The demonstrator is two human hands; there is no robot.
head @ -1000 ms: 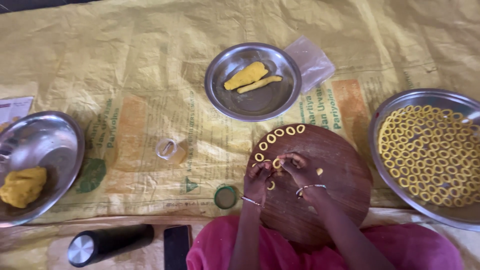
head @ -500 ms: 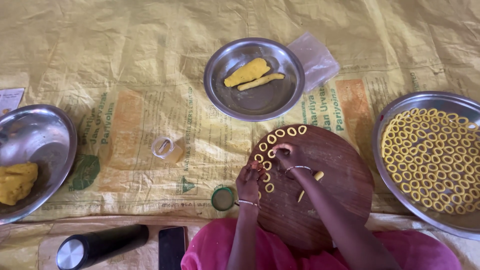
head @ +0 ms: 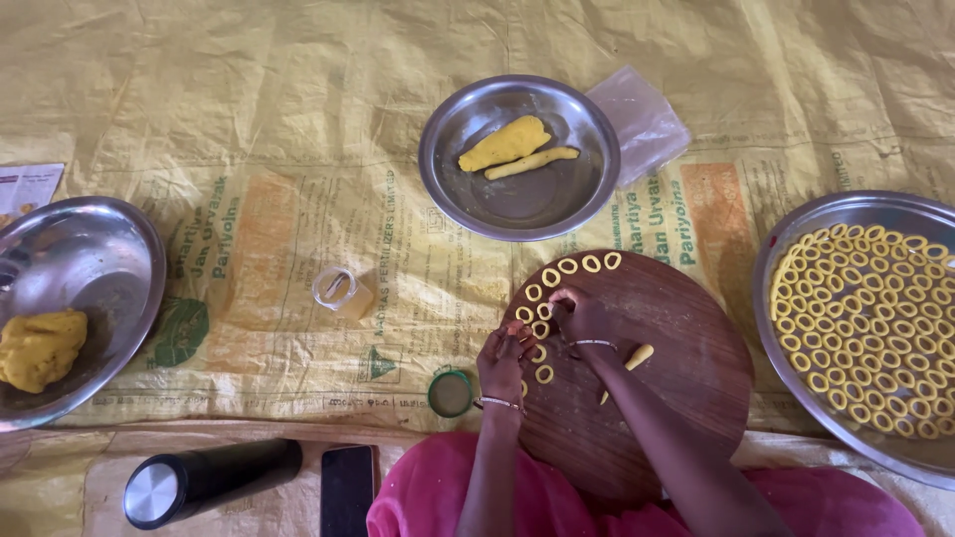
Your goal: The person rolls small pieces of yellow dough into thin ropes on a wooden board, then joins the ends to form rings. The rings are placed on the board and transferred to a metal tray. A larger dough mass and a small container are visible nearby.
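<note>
While both hands work at the left edge of the round wooden board [head: 686,388], the right hand [head: 582,316] has its fingertips pinched together on a small dough ring [head: 541,328]. The left hand [head: 504,360] lies just near of it, fingers curled over the board; whether it grips anything cannot be told. More rings [head: 580,265] run in an arc along the far-left rim of the board, and others lie beside the left hand. A short dough stick [head: 638,356] rests near the middle of the board, right of the right wrist.

A large steel tray [head: 796,234] at the right holds many rings in packed rows. A steel plate [head: 532,204] just far of the board carries a dough lump [head: 504,143] and a dough roll [head: 531,163]. A clear plastic bag [head: 641,121] lies partly under the plate's right rim. A steel bowl [head: 95,254] at the left holds a dough mass [head: 40,348].

All items rest on a yellow woven sack [head: 249,119] printed with green lettering, orange panels and a green leaf emblem. A printed paper slip [head: 27,187], white with red, lies at the far-left edge. A small glass jar [head: 341,290] lies on its side left of the board; a green-rimmed lid [head: 450,394] sits near the left hand. A black flask [head: 209,480] and a dark phone [head: 348,489] lie at the near edge.
</note>
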